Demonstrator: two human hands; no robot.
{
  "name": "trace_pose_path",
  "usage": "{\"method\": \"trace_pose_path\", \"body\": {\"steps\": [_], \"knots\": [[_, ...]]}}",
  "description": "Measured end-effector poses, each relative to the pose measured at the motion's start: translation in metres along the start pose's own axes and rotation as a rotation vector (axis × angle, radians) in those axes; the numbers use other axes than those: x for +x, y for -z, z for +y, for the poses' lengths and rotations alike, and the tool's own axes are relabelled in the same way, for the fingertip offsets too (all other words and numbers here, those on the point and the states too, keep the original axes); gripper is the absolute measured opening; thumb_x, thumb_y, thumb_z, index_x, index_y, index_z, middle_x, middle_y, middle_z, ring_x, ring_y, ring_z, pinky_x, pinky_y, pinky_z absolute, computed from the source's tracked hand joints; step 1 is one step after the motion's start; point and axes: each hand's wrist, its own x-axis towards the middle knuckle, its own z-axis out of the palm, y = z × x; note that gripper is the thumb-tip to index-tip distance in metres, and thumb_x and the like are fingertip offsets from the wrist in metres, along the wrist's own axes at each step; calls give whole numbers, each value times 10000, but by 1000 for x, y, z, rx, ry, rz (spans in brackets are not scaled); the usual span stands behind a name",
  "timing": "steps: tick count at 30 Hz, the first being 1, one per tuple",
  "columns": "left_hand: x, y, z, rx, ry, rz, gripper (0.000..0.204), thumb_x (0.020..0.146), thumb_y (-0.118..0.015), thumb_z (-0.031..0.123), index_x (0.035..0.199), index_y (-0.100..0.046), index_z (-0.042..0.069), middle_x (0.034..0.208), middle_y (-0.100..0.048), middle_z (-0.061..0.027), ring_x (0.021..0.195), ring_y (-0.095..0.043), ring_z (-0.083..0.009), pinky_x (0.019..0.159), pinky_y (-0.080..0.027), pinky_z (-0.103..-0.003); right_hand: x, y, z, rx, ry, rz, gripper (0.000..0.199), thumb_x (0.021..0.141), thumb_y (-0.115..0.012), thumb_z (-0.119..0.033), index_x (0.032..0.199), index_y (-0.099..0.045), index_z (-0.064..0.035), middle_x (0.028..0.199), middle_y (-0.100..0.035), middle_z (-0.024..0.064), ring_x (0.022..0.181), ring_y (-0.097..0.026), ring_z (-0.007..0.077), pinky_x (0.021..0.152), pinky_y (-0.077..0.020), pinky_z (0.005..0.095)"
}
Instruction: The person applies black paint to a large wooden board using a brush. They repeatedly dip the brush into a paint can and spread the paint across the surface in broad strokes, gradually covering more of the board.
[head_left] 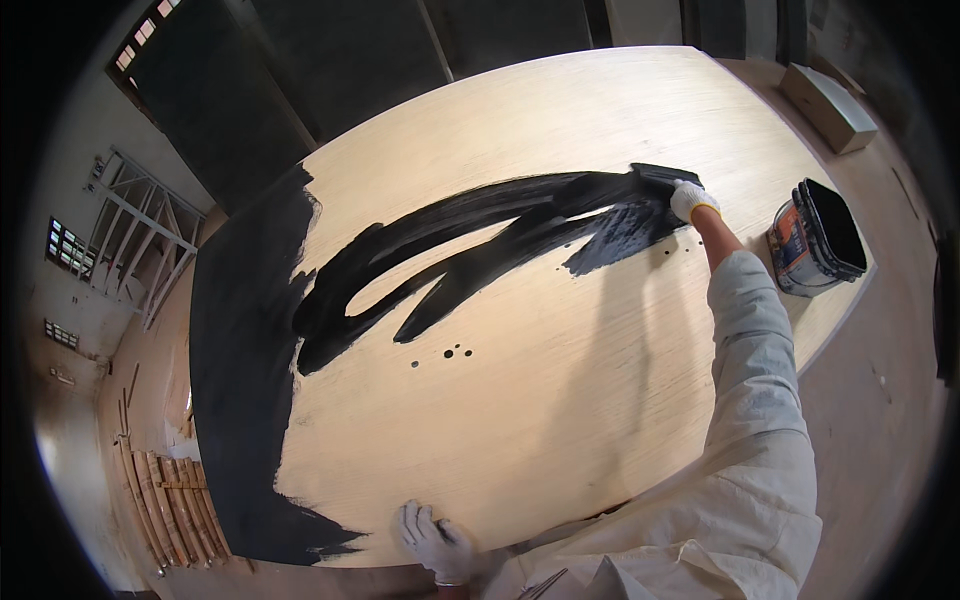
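Note:
A large pale wooden board lies flat before me, with a broad band of black paint covering its left end. Wet black strokes curve across its middle, and a few drops dot the wood. My right hand, in a white glove, reaches far over the board. It is closed on a wide, black-coated paint brush, whose exact shape the paint partly hides, at the right end of the strokes. My left hand, also gloved, rests on the near edge with fingers stretched out, holding nothing.
A paint bucket full of black paint stands on the board's right end, close to my right forearm. Beyond that end, a long box sits on the floor. Bamboo poles and a white metal frame are off to the left. Dark panels stand behind.

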Motion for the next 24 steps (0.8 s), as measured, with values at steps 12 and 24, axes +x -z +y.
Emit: {"method": "trace_pose_path", "body": {"steps": [12,24], "knots": [[-14,13,4,81,58,-24,365,890,-600,83,1226,-613,-58,1406,-591,-284,1374,-505,-518,1152,-403,-654,-292,-8,-59,-46,548,-252,612,1014,-537,-233,1623,-491,-206,1105,-779,251,1046,-754,433,942,-569,536],[-16,5,-10,66,68,-13,413,876,-650,151,1253,-628,-17,1432,-593,-246,1394,-504,-495,1164,-389,-636,-269,-41,-201,24,596,-163,553,1000,-504,-210,1543,-573,-127,1259,-757,258,1194,-724,435,987,-563,539]]}}
